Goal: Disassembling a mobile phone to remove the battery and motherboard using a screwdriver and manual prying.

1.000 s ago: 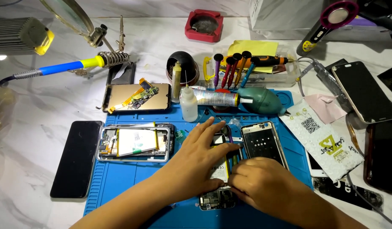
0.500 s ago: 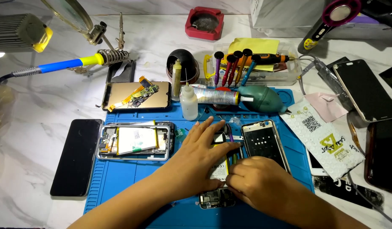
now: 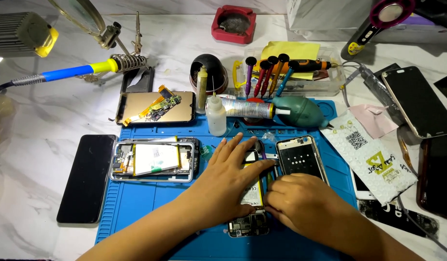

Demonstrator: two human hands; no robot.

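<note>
An opened phone lies on the blue mat (image 3: pixel 151 208) in front of me, its white battery (image 3: pixel 253 193) and lower circuit board (image 3: pixel 247 225) showing between my hands. My left hand (image 3: pixel 228 179) lies flat on it with the fingers spread, pressing it down. My right hand (image 3: pixel 301 203) is curled, its fingertips against the battery's right edge; whatever they pinch is hidden. Just beyond the right hand lies a bare phone frame (image 3: pixel 301 158) with a black inner plate.
On the mat's left are a second opened phone (image 3: pixel 153 159) and, off the mat, a black phone (image 3: pixel 86 178). Behind are a gold screen with flex parts (image 3: pixel 156 107), a small bottle (image 3: pixel 216 115), a green air blower (image 3: pixel 301 111), screwdrivers (image 3: pixel 269 72) and a soldering iron (image 3: pixel 73 72). More phones (image 3: pixel 419 101) lie right.
Both hands stay on the opened phone. The left fingers have shifted only slightly; nothing else has moved.
</note>
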